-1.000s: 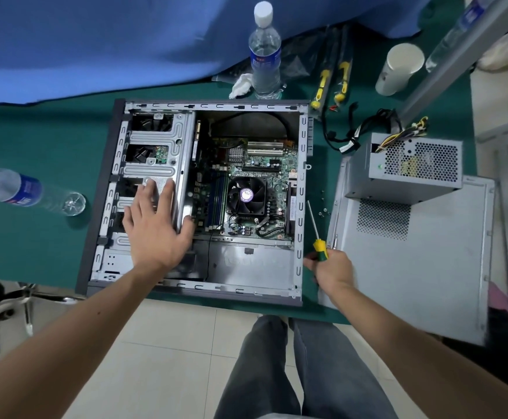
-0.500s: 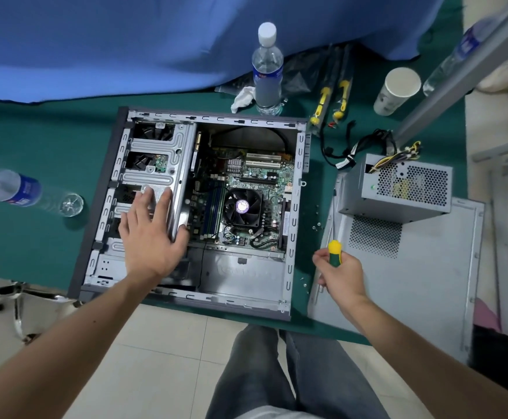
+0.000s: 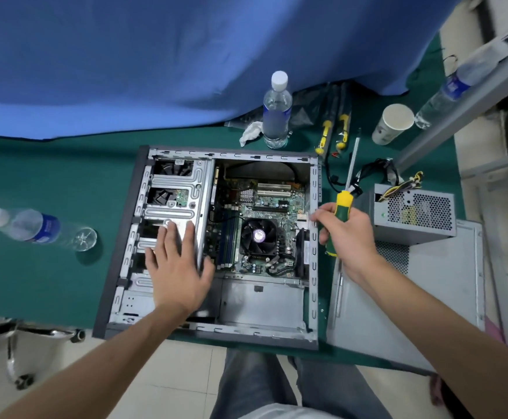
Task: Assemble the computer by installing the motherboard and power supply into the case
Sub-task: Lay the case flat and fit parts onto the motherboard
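Since the motherboard already lies inside the open case while the power supply sits outside at the case's 3 o'clock, on the loose side panel, we judge the step in hand to be screwing the board down. Left hand rests flat, fingers straight and spread, on the drive cage at the board's 9 o'clock. Right hand grips the green-and-yellow screwdriver by its handle at the case's right wall, shaft pointing away toward 12 o'clock. The next move, we reckon, calls for turning the tip down onto a mounting screw. Hard to make out: whether any board screws are seated, and the small loose screws. The bottle at 9 o'clock is blurred; the power supply's cables are tangled.
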The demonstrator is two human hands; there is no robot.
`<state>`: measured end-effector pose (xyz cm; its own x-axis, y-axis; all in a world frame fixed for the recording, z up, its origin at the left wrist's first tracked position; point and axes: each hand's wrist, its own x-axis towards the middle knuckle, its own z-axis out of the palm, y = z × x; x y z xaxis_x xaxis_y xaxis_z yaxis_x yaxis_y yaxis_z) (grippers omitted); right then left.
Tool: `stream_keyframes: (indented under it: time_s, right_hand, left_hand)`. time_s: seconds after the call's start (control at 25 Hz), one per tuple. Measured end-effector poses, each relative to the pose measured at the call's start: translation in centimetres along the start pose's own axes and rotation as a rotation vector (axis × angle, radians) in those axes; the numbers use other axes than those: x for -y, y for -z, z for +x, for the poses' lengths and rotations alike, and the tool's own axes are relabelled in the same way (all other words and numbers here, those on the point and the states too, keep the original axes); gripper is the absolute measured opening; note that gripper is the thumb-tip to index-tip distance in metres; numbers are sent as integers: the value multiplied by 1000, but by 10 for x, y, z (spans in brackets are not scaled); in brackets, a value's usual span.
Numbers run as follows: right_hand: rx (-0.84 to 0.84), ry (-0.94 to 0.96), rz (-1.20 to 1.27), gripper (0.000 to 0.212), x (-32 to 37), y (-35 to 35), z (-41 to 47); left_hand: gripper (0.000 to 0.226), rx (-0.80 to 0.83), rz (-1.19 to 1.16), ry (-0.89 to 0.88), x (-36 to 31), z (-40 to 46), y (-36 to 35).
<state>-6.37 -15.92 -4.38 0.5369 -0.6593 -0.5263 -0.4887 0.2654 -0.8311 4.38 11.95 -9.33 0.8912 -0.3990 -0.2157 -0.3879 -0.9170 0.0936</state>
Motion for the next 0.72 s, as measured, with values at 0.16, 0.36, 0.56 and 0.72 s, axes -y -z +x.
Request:
stream_keyframes:
  time_s: [0.16,0.36,0.56,0.72]
  right_hand:
    - [122,33,-107,14,18,-34,2]
    - [229,92,-264,8,35,-78,26]
    - [242,160,-392,7,43,-88,56]
    - [240,154,-383,7,39,-80,74]
  left_hand:
    - [69,-25,-64,-156,-4,3,14]
    - [48,-42,-75,-567,-43,69,36]
    - [57,250,210,-587,-85,136,34]
    - [37,468,185,-391,-109,152,25]
